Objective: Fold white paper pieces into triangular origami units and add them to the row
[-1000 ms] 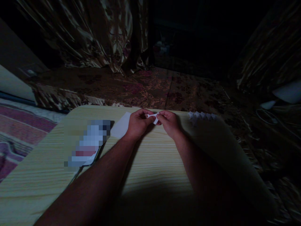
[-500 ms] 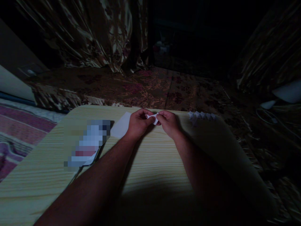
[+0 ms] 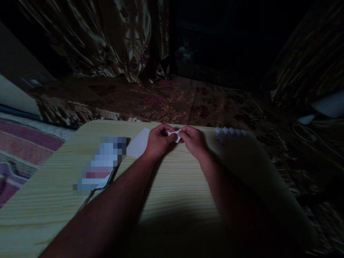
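Note:
Both my hands meet near the far edge of a pale wooden table (image 3: 172, 186). My left hand (image 3: 158, 140) and my right hand (image 3: 192, 140) each pinch one end of a small folded white paper piece (image 3: 175, 134) held just above the tabletop. A flat white sheet of paper (image 3: 138, 143) lies on the table directly left of my left hand, partly hidden by it. A row of small folded white paper pieces (image 3: 231, 132) sits at the far right edge of the table, a short way from my right hand.
A blurred-out flat object (image 3: 100, 163) lies on the table's left part. Beyond the table are a dark patterned cloth (image 3: 172, 100) and shiny curtains (image 3: 102, 36). A striped rug (image 3: 18, 147) lies at left, white cables (image 3: 309, 132) at right. The room is dim.

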`<action>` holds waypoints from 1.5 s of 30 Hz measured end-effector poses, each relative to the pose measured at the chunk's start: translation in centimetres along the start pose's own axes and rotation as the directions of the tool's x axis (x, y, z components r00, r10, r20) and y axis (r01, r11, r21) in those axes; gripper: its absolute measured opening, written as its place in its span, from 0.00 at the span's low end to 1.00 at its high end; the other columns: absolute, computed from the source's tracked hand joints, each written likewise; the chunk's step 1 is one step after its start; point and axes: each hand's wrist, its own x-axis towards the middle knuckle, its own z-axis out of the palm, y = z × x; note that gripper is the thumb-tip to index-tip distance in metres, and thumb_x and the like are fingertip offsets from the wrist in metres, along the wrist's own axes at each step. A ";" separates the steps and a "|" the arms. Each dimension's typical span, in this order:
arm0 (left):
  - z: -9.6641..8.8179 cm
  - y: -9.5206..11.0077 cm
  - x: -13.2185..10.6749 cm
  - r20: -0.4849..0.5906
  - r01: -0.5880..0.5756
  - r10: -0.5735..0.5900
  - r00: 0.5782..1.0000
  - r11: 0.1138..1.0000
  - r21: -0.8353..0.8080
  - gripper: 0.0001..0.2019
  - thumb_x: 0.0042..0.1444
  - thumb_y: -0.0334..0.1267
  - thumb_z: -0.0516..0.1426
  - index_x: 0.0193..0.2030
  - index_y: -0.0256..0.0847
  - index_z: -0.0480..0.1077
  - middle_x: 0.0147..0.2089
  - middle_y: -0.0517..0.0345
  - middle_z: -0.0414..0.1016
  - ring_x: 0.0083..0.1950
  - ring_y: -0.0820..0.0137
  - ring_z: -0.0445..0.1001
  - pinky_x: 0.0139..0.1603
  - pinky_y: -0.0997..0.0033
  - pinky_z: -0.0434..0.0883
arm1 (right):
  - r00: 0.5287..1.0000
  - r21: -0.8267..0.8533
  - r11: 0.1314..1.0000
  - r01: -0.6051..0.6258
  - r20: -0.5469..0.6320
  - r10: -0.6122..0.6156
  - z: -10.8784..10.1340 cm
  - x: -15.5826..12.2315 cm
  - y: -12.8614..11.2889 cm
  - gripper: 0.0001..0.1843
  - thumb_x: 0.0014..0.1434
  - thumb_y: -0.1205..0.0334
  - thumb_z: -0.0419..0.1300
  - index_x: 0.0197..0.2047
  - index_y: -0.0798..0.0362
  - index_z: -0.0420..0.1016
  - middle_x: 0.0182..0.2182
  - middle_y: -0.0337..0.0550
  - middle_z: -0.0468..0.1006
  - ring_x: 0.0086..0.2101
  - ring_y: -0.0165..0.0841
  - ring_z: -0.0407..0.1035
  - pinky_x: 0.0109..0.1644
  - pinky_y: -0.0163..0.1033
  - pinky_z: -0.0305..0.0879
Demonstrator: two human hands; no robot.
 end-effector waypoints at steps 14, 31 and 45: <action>0.0 0.0 -0.1 0.028 -0.027 0.027 0.999 1.000 0.013 0.11 0.42 0.37 0.65 0.32 0.38 0.72 0.28 0.59 0.72 0.27 0.74 0.68 0.29 0.75 0.65 | 1.000 -0.026 0.999 0.018 -0.017 -0.018 0.1 0.2 0.4 0.08 0.49 0.58 0.60 0.29 0.54 0.70 0.22 0.35 0.73 0.24 0.28 0.68 0.28 0.33 0.63; 0.1 0.1 0.1 0.063 0.087 -0.084 0.994 0.995 -0.048 0.17 0.40 0.42 0.67 0.35 0.37 0.71 0.29 0.60 0.73 0.27 0.75 0.69 0.28 0.75 0.64 | 0.997 0.047 0.998 0.037 -0.071 -0.034 -0.3 0.4 0.7 0.10 0.50 0.54 0.61 0.30 0.53 0.70 0.25 0.35 0.73 0.23 0.25 0.66 0.26 0.30 0.64; 0.2 0.0 -0.1 0.011 0.093 -0.092 0.996 0.994 -0.053 0.14 0.41 0.42 0.66 0.32 0.38 0.71 0.24 0.62 0.71 0.22 0.77 0.64 0.23 0.77 0.59 | 0.998 0.062 0.997 0.039 -0.049 -0.036 -0.4 0.2 0.5 0.11 0.49 0.54 0.63 0.30 0.53 0.73 0.26 0.37 0.74 0.27 0.27 0.68 0.28 0.32 0.67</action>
